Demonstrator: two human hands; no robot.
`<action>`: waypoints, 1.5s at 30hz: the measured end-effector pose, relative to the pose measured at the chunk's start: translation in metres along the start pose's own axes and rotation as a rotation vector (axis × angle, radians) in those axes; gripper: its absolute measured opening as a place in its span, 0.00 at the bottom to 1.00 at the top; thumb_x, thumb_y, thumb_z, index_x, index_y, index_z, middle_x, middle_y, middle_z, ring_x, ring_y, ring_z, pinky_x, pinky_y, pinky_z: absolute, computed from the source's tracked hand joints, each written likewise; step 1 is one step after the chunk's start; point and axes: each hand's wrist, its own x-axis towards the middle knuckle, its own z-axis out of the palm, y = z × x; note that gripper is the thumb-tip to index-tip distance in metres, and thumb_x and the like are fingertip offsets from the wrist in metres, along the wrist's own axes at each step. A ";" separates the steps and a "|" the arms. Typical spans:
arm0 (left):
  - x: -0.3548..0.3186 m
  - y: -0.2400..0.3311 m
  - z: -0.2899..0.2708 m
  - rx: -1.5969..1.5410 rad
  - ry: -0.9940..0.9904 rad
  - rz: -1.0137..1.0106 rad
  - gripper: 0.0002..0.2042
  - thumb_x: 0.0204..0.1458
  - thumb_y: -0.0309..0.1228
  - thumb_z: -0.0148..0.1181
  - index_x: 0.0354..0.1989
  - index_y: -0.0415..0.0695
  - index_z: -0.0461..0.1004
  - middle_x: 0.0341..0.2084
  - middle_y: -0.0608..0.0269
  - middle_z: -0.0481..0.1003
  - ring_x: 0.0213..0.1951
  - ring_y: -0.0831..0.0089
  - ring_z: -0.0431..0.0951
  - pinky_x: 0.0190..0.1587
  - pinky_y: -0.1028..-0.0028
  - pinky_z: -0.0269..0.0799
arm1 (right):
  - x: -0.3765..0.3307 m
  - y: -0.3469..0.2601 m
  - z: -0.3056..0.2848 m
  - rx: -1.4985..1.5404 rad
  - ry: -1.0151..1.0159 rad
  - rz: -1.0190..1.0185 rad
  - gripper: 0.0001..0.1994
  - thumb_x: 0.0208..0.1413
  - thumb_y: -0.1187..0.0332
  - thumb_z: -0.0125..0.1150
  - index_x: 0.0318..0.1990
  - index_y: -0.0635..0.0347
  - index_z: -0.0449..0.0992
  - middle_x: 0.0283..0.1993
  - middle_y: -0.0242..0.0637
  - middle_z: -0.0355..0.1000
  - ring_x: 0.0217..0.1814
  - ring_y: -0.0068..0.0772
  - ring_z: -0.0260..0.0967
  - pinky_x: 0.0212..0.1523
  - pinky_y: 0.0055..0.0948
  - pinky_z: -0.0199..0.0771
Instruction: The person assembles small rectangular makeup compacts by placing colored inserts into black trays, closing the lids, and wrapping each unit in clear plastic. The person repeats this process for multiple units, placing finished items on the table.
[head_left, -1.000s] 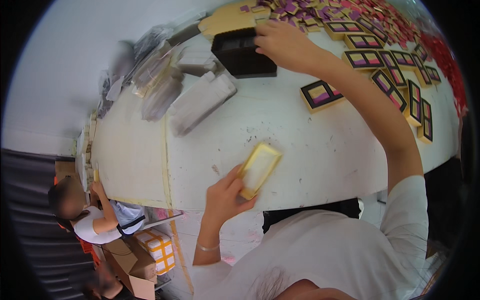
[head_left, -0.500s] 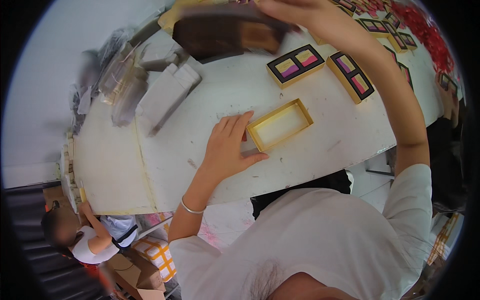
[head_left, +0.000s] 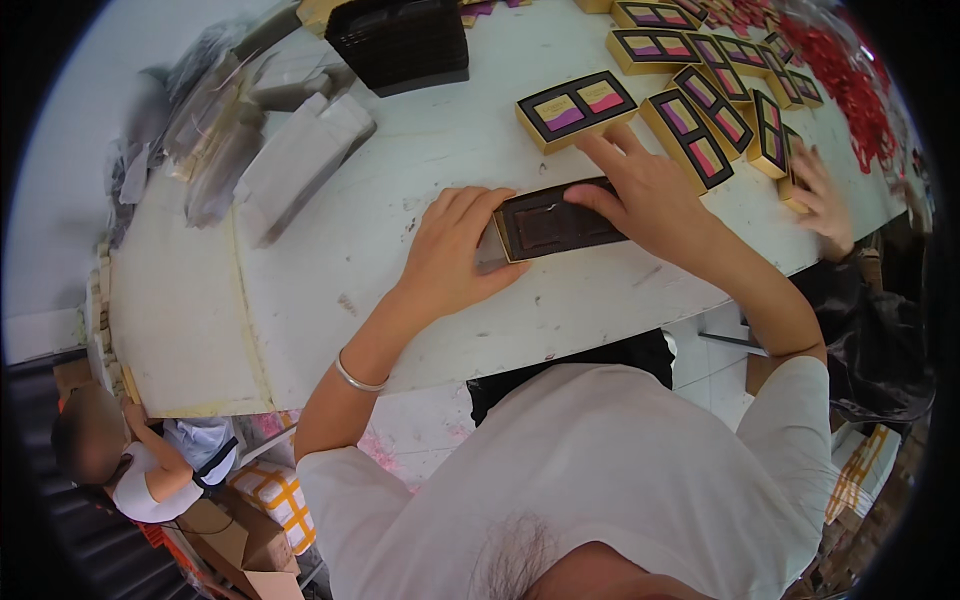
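Observation:
In front of me a shallow gold box (head_left: 503, 243) lies on the table with a black plastic tray insert (head_left: 545, 222) sitting in it. My left hand (head_left: 450, 245) grips the box's left end, fingers at the far corner and thumb at the near one. Over the right end is my right hand (head_left: 655, 205), its thumb on the insert and its fingers stretched out beyond the far edge. That hand hides the box's right end. Just behind stands a filled gold box (head_left: 577, 108) with two purple, pink and gold pieces set in black.
A stack of black trays (head_left: 400, 45) stands at the back. White cartons (head_left: 305, 165) and clear plastic wrapping (head_left: 205, 120) lie to the left. More filled boxes (head_left: 690, 140) and red shredded filler (head_left: 850, 100) are on the right, near another person's hand (head_left: 822, 200). Another person (head_left: 150, 470) sits lower left.
My right hand has come down from the black tray stack to the gold box. A black insert now sits in the box, which was bare inside before. The stack stands back on the table.

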 end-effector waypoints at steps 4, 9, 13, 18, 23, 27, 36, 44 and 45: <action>-0.002 -0.005 -0.002 -0.013 -0.009 0.001 0.31 0.34 0.32 0.69 0.52 0.43 0.67 0.44 0.58 0.69 0.43 0.60 0.66 0.47 0.67 0.64 | -0.003 0.032 -0.036 0.514 -0.307 -0.310 0.20 0.49 0.72 0.63 0.51 0.60 0.68 0.54 0.44 0.60 0.33 0.39 0.69 0.36 0.31 0.70; 0.006 -0.005 -0.008 -0.090 -0.121 0.005 0.33 0.34 0.34 0.70 0.54 0.44 0.67 0.44 0.60 0.69 0.42 0.61 0.66 0.48 0.68 0.62 | -0.014 0.043 -0.028 -0.047 -0.237 -0.629 0.15 0.42 0.78 0.59 0.42 0.65 0.75 0.44 0.42 0.68 0.33 0.36 0.70 0.32 0.28 0.73; 0.010 -0.010 -0.011 -0.131 -0.196 -0.003 0.34 0.35 0.35 0.70 0.55 0.45 0.65 0.44 0.60 0.68 0.45 0.60 0.65 0.49 0.66 0.61 | -0.007 0.035 -0.022 -0.449 -0.288 -0.860 0.14 0.44 0.74 0.59 0.42 0.64 0.75 0.48 0.44 0.66 0.36 0.35 0.69 0.36 0.27 0.72; 0.005 -0.012 -0.010 -0.119 -0.139 0.020 0.33 0.34 0.37 0.71 0.53 0.44 0.67 0.41 0.62 0.68 0.37 0.65 0.65 0.44 0.69 0.61 | -0.005 0.021 -0.041 -0.026 -0.445 -0.630 0.18 0.44 0.67 0.63 0.45 0.61 0.76 0.52 0.46 0.64 0.41 0.37 0.66 0.42 0.32 0.68; 0.008 -0.006 -0.012 -0.131 -0.198 -0.023 0.32 0.35 0.35 0.71 0.52 0.43 0.66 0.42 0.59 0.68 0.41 0.61 0.65 0.47 0.67 0.61 | -0.022 0.042 -0.012 0.176 -0.203 -0.507 0.18 0.46 0.64 0.64 0.46 0.59 0.75 0.52 0.44 0.63 0.42 0.40 0.66 0.39 0.33 0.67; 0.008 -0.005 -0.012 -0.146 -0.199 -0.052 0.32 0.34 0.34 0.71 0.52 0.42 0.66 0.42 0.58 0.68 0.44 0.58 0.66 0.49 0.65 0.63 | -0.029 0.042 0.008 0.202 -0.048 -0.454 0.18 0.46 0.66 0.64 0.46 0.57 0.76 0.53 0.46 0.63 0.38 0.41 0.66 0.38 0.33 0.67; -0.002 0.000 -0.013 0.060 -0.106 -0.040 0.32 0.39 0.25 0.68 0.56 0.42 0.64 0.39 0.61 0.67 0.37 0.67 0.67 0.43 0.73 0.66 | -0.040 0.035 0.007 -0.204 -0.068 -0.492 0.30 0.50 0.41 0.51 0.53 0.55 0.72 0.62 0.52 0.56 0.49 0.44 0.63 0.46 0.36 0.65; 0.006 0.009 -0.046 -0.955 0.087 -0.313 0.28 0.43 0.16 0.64 0.54 0.42 0.61 0.29 0.67 0.69 0.33 0.80 0.72 0.34 0.79 0.69 | -0.033 0.024 -0.010 0.513 0.131 -0.311 0.22 0.54 0.66 0.59 0.56 0.59 0.66 0.56 0.46 0.62 0.49 0.40 0.64 0.46 0.32 0.67; 0.012 0.024 -0.045 -1.073 0.049 -0.350 0.27 0.43 0.16 0.63 0.53 0.42 0.61 0.28 0.66 0.70 0.32 0.79 0.72 0.36 0.79 0.70 | -0.029 0.017 -0.013 0.637 0.110 -0.279 0.21 0.53 0.69 0.60 0.55 0.60 0.67 0.53 0.45 0.64 0.47 0.39 0.65 0.45 0.30 0.67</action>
